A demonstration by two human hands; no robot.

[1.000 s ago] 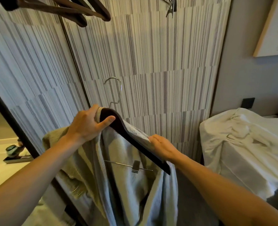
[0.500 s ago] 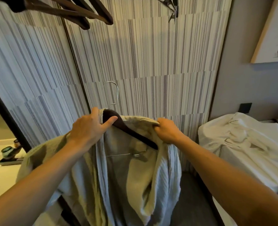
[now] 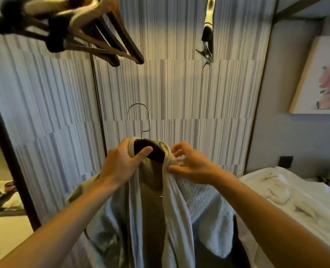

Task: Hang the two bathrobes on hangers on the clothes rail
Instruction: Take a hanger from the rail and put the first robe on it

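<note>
A pale waffle-weave bathrobe (image 3: 181,209) hangs over a dark wooden hanger (image 3: 150,151) with a metal hook pointing up. My left hand (image 3: 121,165) grips the hanger's neck and the robe collar, thumb across the dark wood. My right hand (image 3: 189,163) pinches the robe fabric at the hanger's right shoulder, other fingers spread. A second white bathrobe (image 3: 288,198) lies crumpled on a surface at the right. The rail itself is out of frame above.
Several empty wooden hangers (image 3: 94,35) hang at the top left, and another clip hanger (image 3: 207,35) hangs at the top centre. A striped wardrobe back panel (image 3: 179,89) faces me. A framed picture (image 3: 322,78) hangs on the right wall.
The robe's right side has been pulled over the hanger's right arm, which is now covered. My right hand moved in toward the hanger's neck. The camera tilted up.
</note>
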